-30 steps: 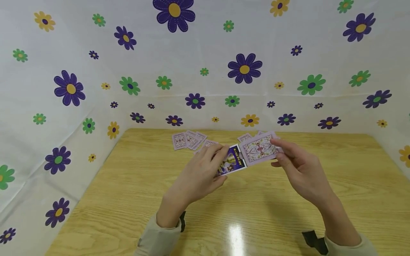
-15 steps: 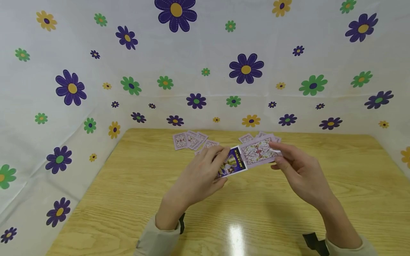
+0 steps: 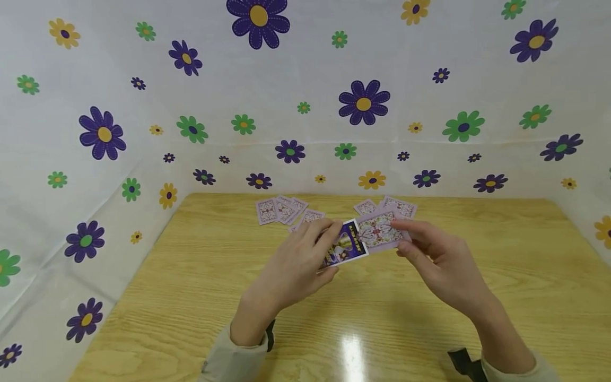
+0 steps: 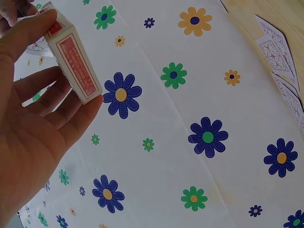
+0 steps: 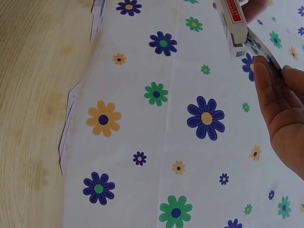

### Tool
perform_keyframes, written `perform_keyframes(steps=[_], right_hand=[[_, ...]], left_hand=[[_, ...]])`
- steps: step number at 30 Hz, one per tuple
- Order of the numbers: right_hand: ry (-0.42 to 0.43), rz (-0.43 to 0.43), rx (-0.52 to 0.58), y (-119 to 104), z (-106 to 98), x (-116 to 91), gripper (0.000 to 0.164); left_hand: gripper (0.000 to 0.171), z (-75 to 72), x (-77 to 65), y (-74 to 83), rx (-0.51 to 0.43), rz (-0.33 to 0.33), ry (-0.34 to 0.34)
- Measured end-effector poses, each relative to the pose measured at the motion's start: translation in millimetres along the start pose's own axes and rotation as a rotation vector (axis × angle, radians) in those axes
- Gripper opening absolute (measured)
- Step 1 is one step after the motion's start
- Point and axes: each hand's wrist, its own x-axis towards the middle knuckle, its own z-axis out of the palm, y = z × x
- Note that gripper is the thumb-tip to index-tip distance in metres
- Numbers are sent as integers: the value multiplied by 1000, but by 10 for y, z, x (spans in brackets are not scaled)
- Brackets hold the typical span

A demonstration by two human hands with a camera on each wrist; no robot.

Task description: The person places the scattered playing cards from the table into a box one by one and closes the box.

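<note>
The right hand's [image 3: 444, 262] fingers and thumb pinch the right end of a patterned card [image 3: 379, 231]. The left hand [image 3: 296, 260] has its fingers curled around a small purple-fronted card box [image 3: 347, 244]. The card's left end meets the box's right-hand end; how much is inside is hidden. Both are held above a wooden table [image 3: 191, 297]. Beyond the hands, near the table's far edge, more cards lie in a left group [image 3: 267, 211] and a right group [image 3: 400, 206]. Wood stretches toward the near side and out left and right. Flowered cloth [image 3: 305, 69] rises behind.
</note>
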Motion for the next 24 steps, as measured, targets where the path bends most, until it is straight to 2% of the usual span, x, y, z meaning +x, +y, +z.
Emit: perform_keyframes(steps=[7, 13, 19, 24], right_hand=[[-3, -31, -3, -23, 8, -12, 46], [-12, -1, 4, -30, 17, -17, 58], [-26, 25, 46, -27, 33, -13, 58], [-30, 8, 59, -29, 46, -6, 61]], left_hand=[[72, -1, 2, 12, 0, -1, -4], [71, 8, 0, 9, 1, 0, 7], [70, 12, -1, 6, 3, 7, 14], [69, 13, 0, 6, 3, 3, 4]])
